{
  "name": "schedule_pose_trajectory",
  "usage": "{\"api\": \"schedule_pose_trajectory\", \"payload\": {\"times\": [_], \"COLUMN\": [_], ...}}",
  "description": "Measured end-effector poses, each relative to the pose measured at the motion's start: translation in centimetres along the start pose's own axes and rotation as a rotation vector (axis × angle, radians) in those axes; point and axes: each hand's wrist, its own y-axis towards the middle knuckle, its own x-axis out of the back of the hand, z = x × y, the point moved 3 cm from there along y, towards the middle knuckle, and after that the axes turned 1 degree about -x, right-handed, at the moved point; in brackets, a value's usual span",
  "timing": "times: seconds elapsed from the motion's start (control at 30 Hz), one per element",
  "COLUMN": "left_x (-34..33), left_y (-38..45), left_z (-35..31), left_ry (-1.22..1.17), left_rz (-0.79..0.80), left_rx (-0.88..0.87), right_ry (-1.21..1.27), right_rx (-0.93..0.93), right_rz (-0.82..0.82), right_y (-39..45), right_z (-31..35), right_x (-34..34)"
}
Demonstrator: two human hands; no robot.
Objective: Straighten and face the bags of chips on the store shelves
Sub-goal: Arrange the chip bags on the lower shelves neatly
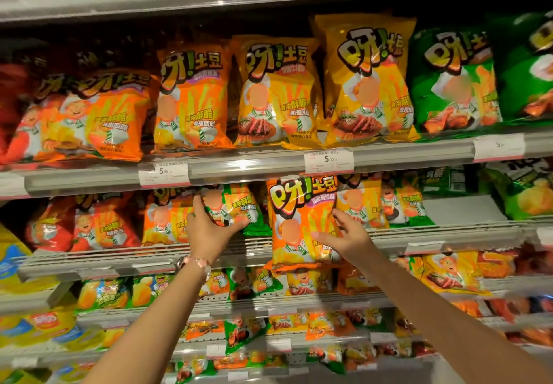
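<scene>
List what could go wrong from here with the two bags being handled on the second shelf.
1. The right hand holds the large orange chip bag out over the grey shelf edge; it may slip and fall onto the rows below.
2. The left hand grips the small green chip bag from its lower left corner; pulling may drag the neighbouring small orange bag askew.
3. Squeezing could crush the chips.

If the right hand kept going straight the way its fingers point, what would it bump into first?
The right hand already holds the orange chip bag. Going on up and left, it would probably push that bag toward the shelf rail; depth is unclear.
</scene>
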Motion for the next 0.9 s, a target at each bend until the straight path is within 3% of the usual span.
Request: {"api": "schedule_pose_trajectory", "payload": {"times": [0.17, 0.33, 0.47, 0.67, 0.9], "left_x": [2.5, 5.5, 8.2, 11.8, 13.8], "left_y": [-0.7, -2.4, -4.1, -6.2, -7.2], "left_z": [-0.3, 0.0, 1.1, 3.8, 5.0], "left_ry": [-0.121, -0.08, -0.063, -0.03, -0.012], "left_rz": [0.029, 0.031, 0.011, -0.067, -0.124], "left_rx": [0.014, -0.051, -0.069, -0.022, 0.018], "right_ry": [-0.02, -0.115, -0.176, -0.232, -0.409], "right_rx": [0.012, 0.086, 0.051, 0.073, 0.054], "right_rz": [-0.04, -0.122, -0.078, -0.004, -0.064], "right_y": [0.1, 0.4, 1.5, 3.6, 8.0], "right_z": [-0.1, 0.5, 1.2, 2.5, 3.6], "right_x": [0.1, -0.2, -1.9, -6.6, -12.7]}}
